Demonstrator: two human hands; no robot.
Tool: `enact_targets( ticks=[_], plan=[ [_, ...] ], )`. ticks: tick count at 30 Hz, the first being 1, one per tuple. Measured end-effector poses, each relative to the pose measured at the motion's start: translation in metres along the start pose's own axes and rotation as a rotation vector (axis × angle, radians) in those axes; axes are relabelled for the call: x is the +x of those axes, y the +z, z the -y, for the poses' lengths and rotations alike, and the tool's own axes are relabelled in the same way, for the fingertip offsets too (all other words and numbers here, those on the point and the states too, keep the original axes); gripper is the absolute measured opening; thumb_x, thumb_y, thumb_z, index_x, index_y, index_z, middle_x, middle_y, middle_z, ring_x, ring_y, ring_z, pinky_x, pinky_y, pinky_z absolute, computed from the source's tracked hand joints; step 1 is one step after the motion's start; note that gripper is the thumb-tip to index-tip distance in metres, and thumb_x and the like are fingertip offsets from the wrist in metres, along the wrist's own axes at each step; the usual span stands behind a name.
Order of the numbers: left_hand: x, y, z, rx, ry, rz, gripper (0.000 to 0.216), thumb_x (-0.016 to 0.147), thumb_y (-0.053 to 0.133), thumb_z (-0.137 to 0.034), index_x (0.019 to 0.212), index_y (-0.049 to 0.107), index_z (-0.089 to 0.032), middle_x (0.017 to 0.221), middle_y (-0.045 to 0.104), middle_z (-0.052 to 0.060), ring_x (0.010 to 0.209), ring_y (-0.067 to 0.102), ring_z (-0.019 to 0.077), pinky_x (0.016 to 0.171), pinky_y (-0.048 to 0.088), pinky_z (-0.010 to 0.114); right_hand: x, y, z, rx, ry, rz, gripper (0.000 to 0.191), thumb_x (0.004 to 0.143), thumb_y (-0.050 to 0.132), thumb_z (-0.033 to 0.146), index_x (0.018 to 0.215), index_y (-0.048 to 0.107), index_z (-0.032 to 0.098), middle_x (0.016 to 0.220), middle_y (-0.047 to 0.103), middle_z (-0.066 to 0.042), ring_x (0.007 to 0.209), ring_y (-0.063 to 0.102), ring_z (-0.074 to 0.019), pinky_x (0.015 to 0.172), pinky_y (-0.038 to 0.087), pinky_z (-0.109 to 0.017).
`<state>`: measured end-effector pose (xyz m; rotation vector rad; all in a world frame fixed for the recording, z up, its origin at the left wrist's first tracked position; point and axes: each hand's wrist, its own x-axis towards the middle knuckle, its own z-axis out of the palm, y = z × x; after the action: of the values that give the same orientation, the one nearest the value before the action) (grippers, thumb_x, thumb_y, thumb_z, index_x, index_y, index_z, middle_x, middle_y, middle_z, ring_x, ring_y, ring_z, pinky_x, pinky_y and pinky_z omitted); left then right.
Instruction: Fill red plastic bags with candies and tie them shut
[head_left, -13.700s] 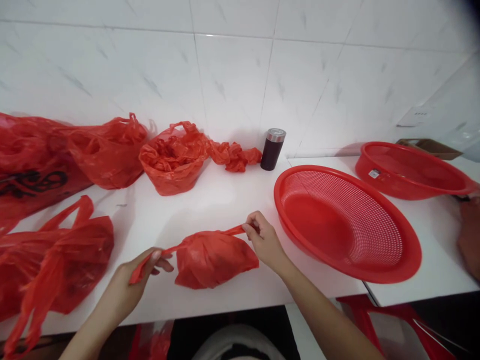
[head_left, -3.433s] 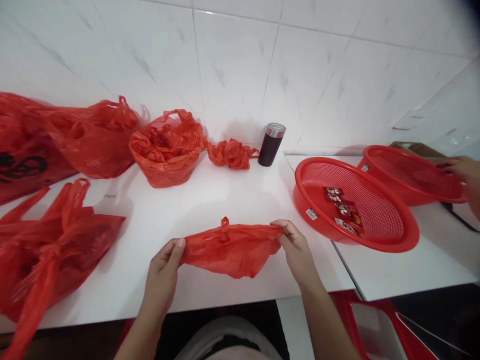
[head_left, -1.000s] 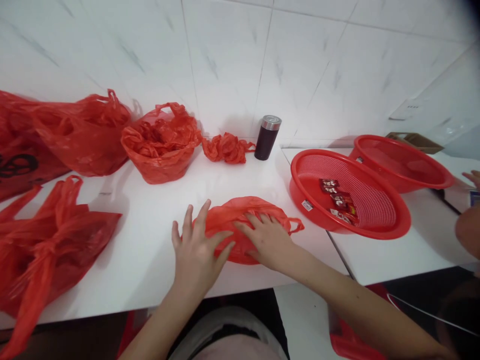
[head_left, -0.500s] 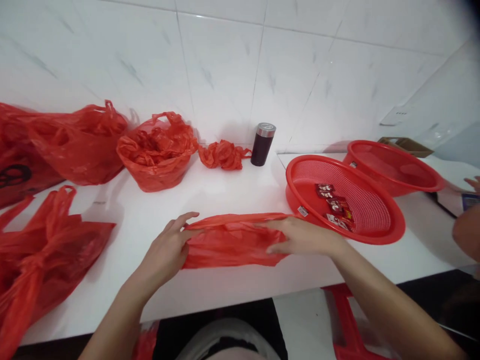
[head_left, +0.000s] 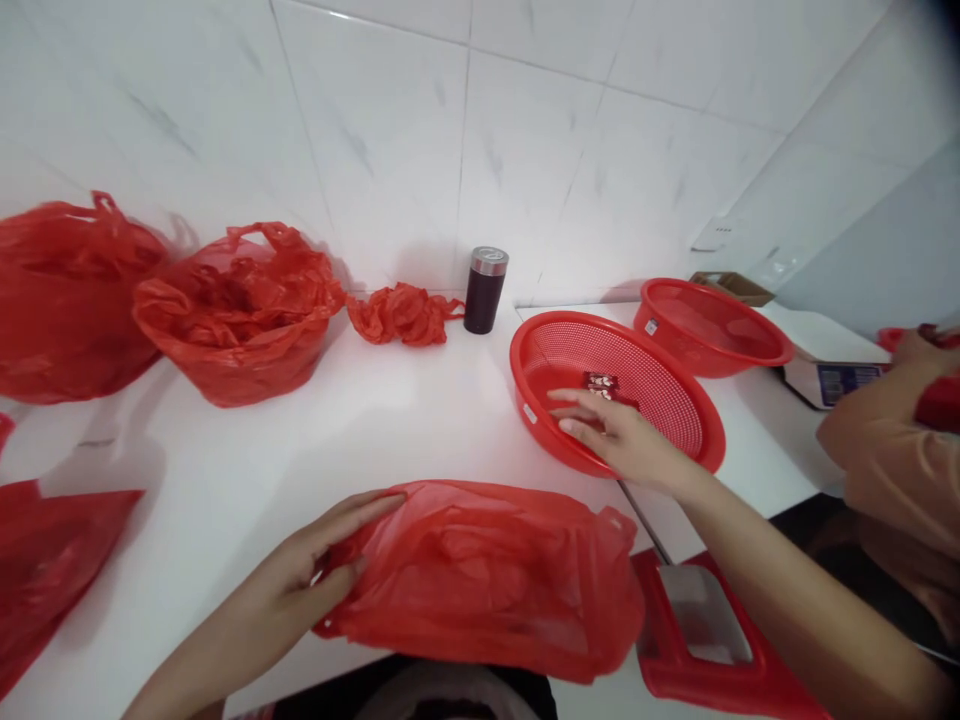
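Note:
A flat red plastic bag (head_left: 487, 575) lies at the front edge of the white counter (head_left: 390, 420) and hangs over it. My left hand (head_left: 315, 570) pinches the bag's left edge. My right hand (head_left: 611, 430) reaches over the near rim of a red perforated basket (head_left: 679, 400), fingers stretched out above small dark-red packets (head_left: 602, 383) on its bottom; nothing shows in its fingers.
A second red basket (head_left: 712, 325) stands behind the first. A dark cylindrical jar (head_left: 485, 290), a crumpled red bag (head_left: 401, 315) and several fuller red bags (head_left: 232, 315) line the tiled wall. A red stool (head_left: 697, 640) stands below. Another person's arm (head_left: 885, 440) is at the right by a scale (head_left: 829, 375).
My right hand let go of the flat bag and moved right into the basket. The bag slid toward the counter's front edge; my left hand stays on it. The view turned right.

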<state>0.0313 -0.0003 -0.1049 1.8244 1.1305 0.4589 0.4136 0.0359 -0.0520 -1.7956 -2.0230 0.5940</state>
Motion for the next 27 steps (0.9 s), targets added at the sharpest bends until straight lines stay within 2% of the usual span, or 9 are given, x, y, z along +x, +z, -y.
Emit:
enact_targets(
  ticks=[2, 5, 7, 10, 12, 16, 21, 24, 27],
  plan=[
    [0.003, 0.001, -0.003, 0.000, 0.020, -0.018, 0.049, 0.089, 0.049, -0.032, 0.136, 0.051, -0.042, 0.149, 0.044, -0.002, 0.130, 0.049, 0.0278, 0.103, 0.044, 0.040, 0.019, -0.008, -0.011, 0.109, -0.048, -0.007, 0.046, 0.095, 0.040, 0.045, 0.139, 0.043, 0.029, 0.135, 0.057, -0.004, 0.122, 0.055, -0.0205, 0.097, 0.048, -0.037],
    [0.002, 0.001, -0.005, 0.016, 0.025, -0.031, 0.049, 0.086, 0.051, -0.030, 0.134, 0.054, -0.041, 0.146, 0.049, -0.002, 0.132, 0.048, 0.0281, 0.108, 0.037, 0.044, 0.054, -0.024, -0.053, -0.106, 0.090, 0.025, 0.067, 0.088, 0.049, 0.054, 0.146, 0.035, 0.024, 0.151, 0.038, -0.010, 0.134, 0.042, -0.0290, 0.107, 0.039, -0.045],
    [-0.001, 0.000, -0.005, 0.009, 0.005, -0.032, 0.048, 0.086, 0.050, -0.030, 0.133, 0.056, -0.041, 0.145, 0.050, -0.001, 0.131, 0.048, 0.0282, 0.107, 0.036, 0.045, 0.074, -0.031, -0.088, -0.219, 0.157, 0.207, 0.083, 0.085, 0.053, 0.057, 0.152, 0.024, 0.018, 0.154, 0.031, -0.014, 0.137, 0.036, -0.0311, 0.110, 0.034, -0.045],
    [-0.006, 0.002, -0.001, -0.024, -0.013, -0.047, 0.047, 0.088, 0.049, -0.034, 0.134, 0.054, -0.041, 0.145, 0.050, -0.001, 0.132, 0.048, 0.0290, 0.108, 0.035, 0.047, 0.084, -0.029, -0.124, -0.250, 0.189, 0.402, 0.095, 0.074, 0.065, 0.060, 0.149, 0.032, 0.013, 0.150, 0.035, -0.018, 0.135, 0.038, -0.0348, 0.109, 0.035, -0.045],
    [-0.008, 0.004, 0.004, -0.049, -0.024, -0.054, 0.047, 0.089, 0.048, -0.037, 0.135, 0.053, -0.040, 0.146, 0.049, -0.001, 0.132, 0.046, 0.0295, 0.108, 0.034, 0.047, 0.078, -0.022, -0.133, -0.268, 0.193, 0.464, 0.099, 0.065, 0.071, 0.063, 0.146, 0.039, 0.015, 0.151, 0.033, -0.019, 0.136, 0.036, -0.0380, 0.108, 0.035, -0.047],
    [-0.007, 0.008, 0.014, -0.086, -0.049, -0.063, 0.046, 0.089, 0.049, -0.041, 0.135, 0.053, -0.041, 0.147, 0.048, -0.002, 0.134, 0.044, 0.0293, 0.110, 0.030, 0.049, 0.056, -0.005, -0.124, -0.344, 0.160, 0.512, 0.111, 0.058, 0.073, 0.066, 0.150, 0.030, 0.021, 0.155, 0.019, -0.018, 0.137, 0.033, -0.0386, 0.104, 0.039, -0.046],
    [0.000, 0.013, 0.016, -0.095, -0.062, -0.081, 0.046, 0.088, 0.050, -0.039, 0.134, 0.053, -0.042, 0.146, 0.049, -0.003, 0.136, 0.042, 0.0270, 0.112, 0.025, 0.048, 0.047, 0.009, -0.112, -0.311, 0.212, 0.396, 0.090, 0.056, 0.078, 0.053, 0.135, 0.049, 0.021, 0.136, 0.040, -0.018, 0.097, 0.062, -0.0267, 0.083, 0.050, -0.039],
    [0.000, 0.014, 0.015, -0.103, -0.059, -0.117, 0.046, 0.088, 0.050, -0.039, 0.135, 0.053, -0.042, 0.145, 0.050, -0.003, 0.136, 0.042, 0.0273, 0.112, 0.025, 0.049, 0.053, 0.008, -0.111, -0.214, 0.202, 0.403, 0.059, 0.056, 0.079, 0.044, 0.107, 0.063, 0.020, 0.111, 0.057, -0.010, 0.080, 0.062, -0.0209, 0.073, 0.051, -0.035],
    [-0.002, 0.015, 0.014, -0.117, -0.079, -0.162, 0.047, 0.087, 0.052, -0.039, 0.134, 0.053, -0.042, 0.145, 0.050, -0.004, 0.135, 0.043, 0.0274, 0.112, 0.026, 0.049, 0.058, 0.006, -0.110, -0.121, 0.177, 0.432, 0.036, 0.058, 0.076, 0.036, 0.086, 0.062, 0.020, 0.089, 0.063, -0.004, 0.077, 0.062, -0.0193, 0.069, 0.050, -0.030]
  ],
)
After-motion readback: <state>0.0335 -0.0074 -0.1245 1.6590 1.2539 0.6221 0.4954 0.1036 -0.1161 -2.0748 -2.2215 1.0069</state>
